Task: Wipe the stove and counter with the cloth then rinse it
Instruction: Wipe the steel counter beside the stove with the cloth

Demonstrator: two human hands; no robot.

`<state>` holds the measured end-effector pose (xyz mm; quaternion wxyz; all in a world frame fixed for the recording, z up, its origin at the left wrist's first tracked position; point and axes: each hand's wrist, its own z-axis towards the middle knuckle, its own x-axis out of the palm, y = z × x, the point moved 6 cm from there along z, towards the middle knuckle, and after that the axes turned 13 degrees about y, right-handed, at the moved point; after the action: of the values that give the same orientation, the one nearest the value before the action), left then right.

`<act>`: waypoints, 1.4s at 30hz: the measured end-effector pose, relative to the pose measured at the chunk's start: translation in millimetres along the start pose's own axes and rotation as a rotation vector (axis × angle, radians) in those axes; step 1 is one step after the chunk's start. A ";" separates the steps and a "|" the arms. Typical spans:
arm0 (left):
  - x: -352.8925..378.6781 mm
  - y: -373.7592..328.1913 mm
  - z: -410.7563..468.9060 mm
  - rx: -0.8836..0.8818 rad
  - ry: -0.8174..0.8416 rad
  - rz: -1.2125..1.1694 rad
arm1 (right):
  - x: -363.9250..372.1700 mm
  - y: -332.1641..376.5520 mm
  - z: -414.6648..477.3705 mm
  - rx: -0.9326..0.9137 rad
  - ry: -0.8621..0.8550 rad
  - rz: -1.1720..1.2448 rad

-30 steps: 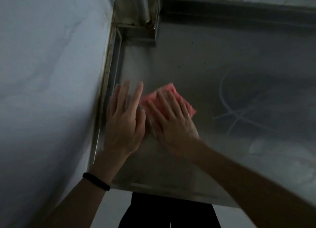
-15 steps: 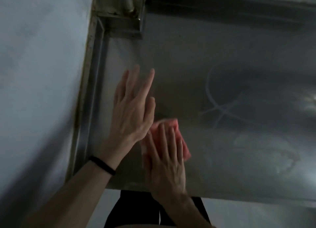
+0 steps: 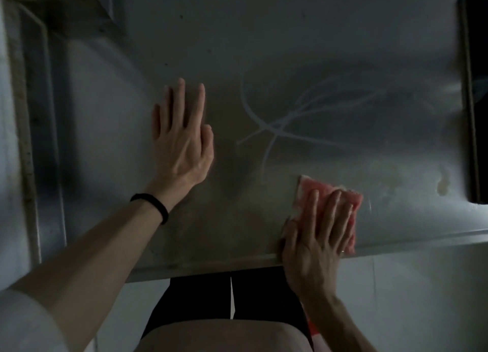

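**Two hands on the steel, one on the cloth: wiping pass at the front edge**

Finding: the folded pink cloth (image 3: 326, 190) lies flat on the grey stainless-steel tabletop (image 3: 290, 48), lower right of centre, just beside the front edge. The right hand (image 3: 319, 233) presses on it with straight, slightly spread fingers; nothing is curled round the cloth. The left hand (image 3: 182, 138), centre left, lies flat on bare steel with fingers straight and close together, holding nothing. A black wristband (image 3: 153, 205) sits on that wrist.

Surface condition: pale curved streaks (image 3: 277, 124) cross the middle of the frame. A dull dried stain (image 3: 443, 186) sits to the right of the cloth, near a dark rectangular object (image 3: 475, 101) at the right edge; what that object is cannot be told.

Assessment: the step in hand is wiping the tabletop; rinsing is not yet due.

Recommendations:
- Keep the palm weight over the cloth so that the whole pad bears down.
- Overlap the strokes, working through the streaks towards the stain.
- Keep the cloth from slipping over the front edge.
- Use the left hand as a brace only.
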<state>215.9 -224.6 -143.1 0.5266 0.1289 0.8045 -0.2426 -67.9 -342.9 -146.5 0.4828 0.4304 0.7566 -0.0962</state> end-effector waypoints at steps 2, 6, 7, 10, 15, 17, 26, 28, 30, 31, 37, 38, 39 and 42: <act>2.8 0.0 0.7 -0.014 -0.024 0.041 | 15.5 34.3 -10.2 -0.127 0.033 -0.008; 5.1 0.0 2.8 -0.007 -0.041 0.082 | 32.8 88.4 -8.2 -0.480 0.065 -0.125; 5.6 -0.1 2.6 -0.005 -0.047 0.095 | 26.0 95.5 7.6 -0.514 0.060 -0.138; 6.2 -0.5 3.1 -0.003 -0.046 0.106 | -13.7 117.7 76.0 -0.542 0.003 -0.186; 6.4 0.3 3.9 -0.008 -0.063 0.127 | -74.3 161.1 210.6 -0.483 0.011 -0.190; 6.4 -0.7 4.2 -0.006 -0.087 0.129 | -85.2 174.5 243.8 -0.454 0.051 -0.173; 2.9 -1.8 3.7 -0.015 -0.080 0.073 | -50.6 133.7 121.6 -0.577 0.019 -0.285; 2.2 -3.0 3.2 -0.014 -0.073 0.081 | -25.0 103.2 65.1 -0.601 0.046 -0.256; 1.9 -2.6 3.8 -0.020 -0.081 0.084 | -4.1 76.3 21.8 -0.605 0.068 -0.251; 2.1 -2.2 4.1 -0.022 -0.087 0.083 | 0.6 68.2 10.5 -0.591 0.089 -0.266; 0.6 -1.4 1.8 -0.024 -0.091 0.086 | -41.9 109.2 83.7 -0.704 0.050 -0.275; 0.4 -1.5 2.2 -0.031 -0.087 0.085 | -54.6 125.5 112.1 -0.707 0.038 -0.300; 0.4 -1.5 2.7 -0.035 -0.080 0.087 | -66.1 141.7 143.4 -0.715 0.032 -0.323; -0.1 -1.4 3.3 -0.029 -0.114 0.099 | -92.3 186.0 242.4 -0.693 0.047 -0.364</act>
<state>217.8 -227.6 -143.7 0.5848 0.1468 0.7691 -0.2118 242.5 -416.8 -146.1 0.5571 0.1028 0.8191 0.0905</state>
